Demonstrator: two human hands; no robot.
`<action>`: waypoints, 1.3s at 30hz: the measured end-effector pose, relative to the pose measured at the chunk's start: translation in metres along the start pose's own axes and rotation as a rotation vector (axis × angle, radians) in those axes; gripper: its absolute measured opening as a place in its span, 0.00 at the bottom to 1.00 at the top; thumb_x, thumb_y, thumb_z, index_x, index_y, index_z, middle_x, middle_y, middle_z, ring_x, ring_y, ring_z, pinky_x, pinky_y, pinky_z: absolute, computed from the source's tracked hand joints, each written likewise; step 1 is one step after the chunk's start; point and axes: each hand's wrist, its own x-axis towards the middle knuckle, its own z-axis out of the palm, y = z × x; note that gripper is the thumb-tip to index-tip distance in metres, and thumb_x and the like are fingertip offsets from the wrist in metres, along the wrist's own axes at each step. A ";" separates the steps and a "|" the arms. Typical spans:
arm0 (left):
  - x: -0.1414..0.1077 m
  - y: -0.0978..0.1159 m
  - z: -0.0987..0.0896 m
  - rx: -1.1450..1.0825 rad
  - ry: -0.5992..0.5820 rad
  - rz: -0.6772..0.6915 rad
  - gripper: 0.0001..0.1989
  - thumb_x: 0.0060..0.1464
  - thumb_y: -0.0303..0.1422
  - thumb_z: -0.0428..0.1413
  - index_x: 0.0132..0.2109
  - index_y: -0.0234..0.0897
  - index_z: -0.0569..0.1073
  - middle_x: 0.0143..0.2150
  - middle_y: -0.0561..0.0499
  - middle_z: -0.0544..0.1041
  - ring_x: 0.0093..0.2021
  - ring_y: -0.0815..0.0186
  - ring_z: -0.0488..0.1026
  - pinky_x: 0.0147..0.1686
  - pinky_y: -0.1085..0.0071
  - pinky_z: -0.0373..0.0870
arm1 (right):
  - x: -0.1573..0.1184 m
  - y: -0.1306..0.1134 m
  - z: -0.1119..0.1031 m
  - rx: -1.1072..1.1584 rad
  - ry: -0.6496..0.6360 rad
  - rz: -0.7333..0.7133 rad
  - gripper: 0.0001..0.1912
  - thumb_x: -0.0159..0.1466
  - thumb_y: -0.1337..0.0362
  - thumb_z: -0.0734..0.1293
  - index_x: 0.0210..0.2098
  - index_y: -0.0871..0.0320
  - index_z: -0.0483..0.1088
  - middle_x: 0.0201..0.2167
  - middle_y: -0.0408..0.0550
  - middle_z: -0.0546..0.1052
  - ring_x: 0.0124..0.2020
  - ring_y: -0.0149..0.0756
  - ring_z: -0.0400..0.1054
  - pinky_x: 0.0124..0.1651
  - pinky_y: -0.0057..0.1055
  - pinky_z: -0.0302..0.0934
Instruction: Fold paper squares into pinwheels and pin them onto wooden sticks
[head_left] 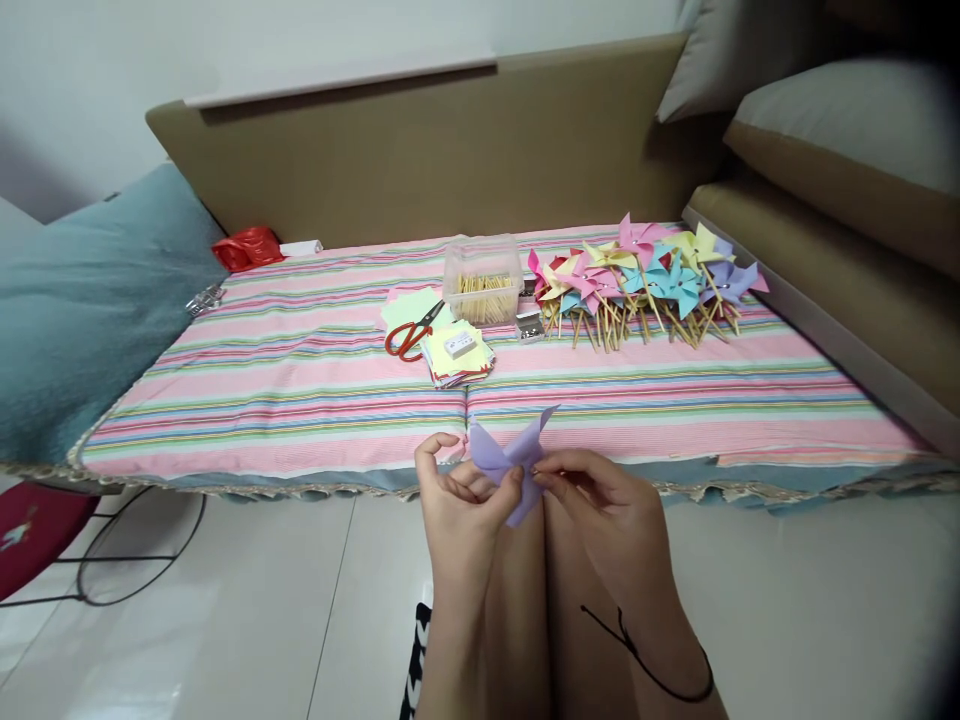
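Observation:
Both of my hands hold a folded lilac paper pinwheel (504, 455) in front of the striped cushion edge. My left hand (459, 500) pinches its left side with thumb and fingers. My right hand (600, 490) pinches the centre of the paper from the right; a thin black cord circles that wrist. Behind, on the striped cloth, lies a heap of finished paper pinwheels on wooden sticks (645, 280).
On the pink striped cover (300, 380) sit a clear tub of wooden sticks (482, 280), red-handled scissors (409, 335), a stack of coloured paper squares (456, 352) with a small white box on top, and a stapler (529, 325). A teal pillow (82, 310) lies left.

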 end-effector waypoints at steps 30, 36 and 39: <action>-0.012 0.013 0.009 -0.001 -0.064 0.064 0.29 0.43 0.24 0.64 0.46 0.44 0.55 0.28 0.55 0.81 0.26 0.70 0.78 0.30 0.77 0.72 | -0.001 -0.006 -0.001 0.172 -0.075 -0.041 0.06 0.61 0.69 0.68 0.30 0.52 0.75 0.35 0.44 0.72 0.39 0.35 0.67 0.40 0.31 0.62; -0.011 0.011 0.007 0.019 -0.065 0.071 0.29 0.43 0.24 0.64 0.46 0.44 0.55 0.27 0.56 0.81 0.25 0.71 0.77 0.30 0.78 0.72 | -0.002 -0.007 0.001 0.132 -0.052 -0.040 0.07 0.61 0.70 0.68 0.30 0.52 0.75 0.34 0.44 0.72 0.39 0.34 0.68 0.40 0.31 0.61; -0.010 0.007 0.004 0.039 -0.078 0.087 0.29 0.43 0.24 0.64 0.46 0.44 0.55 0.27 0.55 0.80 0.25 0.70 0.77 0.28 0.78 0.71 | -0.002 -0.005 0.001 0.120 -0.042 -0.027 0.05 0.60 0.69 0.69 0.30 0.52 0.75 0.37 0.45 0.71 0.42 0.36 0.68 0.43 0.34 0.62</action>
